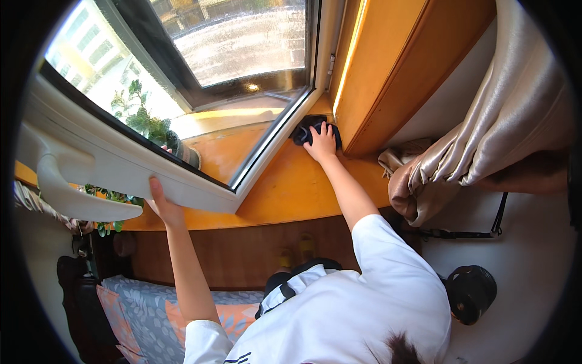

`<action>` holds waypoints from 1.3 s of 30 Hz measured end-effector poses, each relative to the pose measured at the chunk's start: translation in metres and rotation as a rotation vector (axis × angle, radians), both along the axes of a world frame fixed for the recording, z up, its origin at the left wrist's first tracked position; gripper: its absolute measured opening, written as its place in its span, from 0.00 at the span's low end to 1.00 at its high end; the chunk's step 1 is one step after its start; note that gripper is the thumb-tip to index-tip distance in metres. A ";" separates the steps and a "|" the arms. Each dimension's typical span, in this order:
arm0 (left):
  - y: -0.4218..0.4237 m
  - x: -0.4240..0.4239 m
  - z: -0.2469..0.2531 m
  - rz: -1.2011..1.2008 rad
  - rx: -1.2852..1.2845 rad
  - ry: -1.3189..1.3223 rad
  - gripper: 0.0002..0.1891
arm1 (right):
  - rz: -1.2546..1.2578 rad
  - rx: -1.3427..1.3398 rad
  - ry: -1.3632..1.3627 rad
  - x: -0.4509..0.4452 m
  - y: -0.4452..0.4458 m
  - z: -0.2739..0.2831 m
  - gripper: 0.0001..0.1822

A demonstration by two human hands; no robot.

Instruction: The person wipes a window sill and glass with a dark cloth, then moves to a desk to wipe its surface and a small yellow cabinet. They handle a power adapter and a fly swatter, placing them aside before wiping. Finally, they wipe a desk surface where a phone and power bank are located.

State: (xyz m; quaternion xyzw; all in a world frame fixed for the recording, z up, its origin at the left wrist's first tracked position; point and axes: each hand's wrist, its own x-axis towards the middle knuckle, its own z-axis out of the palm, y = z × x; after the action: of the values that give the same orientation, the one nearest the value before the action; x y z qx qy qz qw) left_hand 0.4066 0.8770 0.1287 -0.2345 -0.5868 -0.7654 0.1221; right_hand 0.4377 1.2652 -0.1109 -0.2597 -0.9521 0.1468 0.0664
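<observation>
My left hand [166,207] grips the lower edge of the open window sash [209,195], its thumb on the white frame near the curved white window handle [77,195]. Some of its fingertips show through the glass behind the frame. My right hand [323,143] rests on a crumpled dark cloth [302,132], fingers spread over it, on the orange wooden windowsill [291,182]. The cloth lies in the corner between the sash's hinged side and the wooden window casing [382,77].
A potted plant [188,154] stands on the sill behind the glass. More leafy greenery [107,223] hangs at the sill's left. Satin curtains [477,118] bunch at the right. Below are a bed with patterned bedding [150,305] and a black round object [471,293], kind unclear.
</observation>
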 end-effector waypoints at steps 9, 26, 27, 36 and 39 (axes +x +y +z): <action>0.007 -0.001 0.008 0.058 0.063 0.022 0.31 | 0.069 0.120 0.314 0.183 -0.089 -0.005 0.28; 0.085 0.156 0.021 0.581 -0.031 0.596 0.32 | -1.256 -1.283 1.013 0.502 -0.138 0.012 0.08; 0.104 0.184 0.017 0.427 -0.043 0.667 0.31 | -1.317 -1.361 1.086 0.513 -0.131 0.021 0.08; 0.367 0.315 -0.082 -0.612 -1.049 0.867 0.59 | -1.151 -1.139 0.924 0.544 -0.024 -0.011 0.06; 0.441 0.298 -0.128 -0.372 -1.045 1.010 0.54 | -1.065 -1.126 0.873 0.554 0.007 0.006 0.07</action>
State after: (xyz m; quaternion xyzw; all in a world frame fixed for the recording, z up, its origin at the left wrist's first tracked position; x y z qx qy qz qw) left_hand 0.7044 1.3180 0.0006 -0.6800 -0.6971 -0.1944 0.1177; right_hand 0.9921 1.2724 -0.1054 -0.5830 -0.3816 0.6286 0.3455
